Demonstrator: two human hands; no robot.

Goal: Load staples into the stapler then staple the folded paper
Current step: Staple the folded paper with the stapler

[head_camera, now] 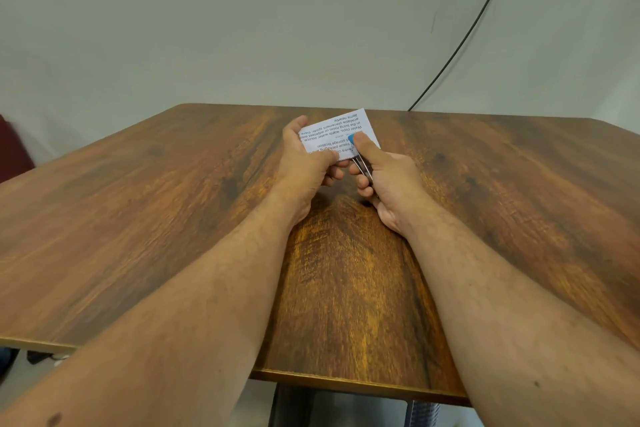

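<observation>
A folded white paper (341,130) with printed text is held above the wooden table (138,218), near its far middle. My left hand (306,158) pinches the paper's left side, thumb on top and fingers underneath. My right hand (388,180) grips a small stapler (360,159) with a blue tip and metal body. Its thumb presses on the blue end. The stapler's jaws sit over the paper's near edge. Most of the stapler is hidden inside my right fist.
A black cable (467,35) runs down the pale wall to the table's far right edge. A dark red object (14,152) shows at the left, beyond the table. The table's near edge lies under my forearms.
</observation>
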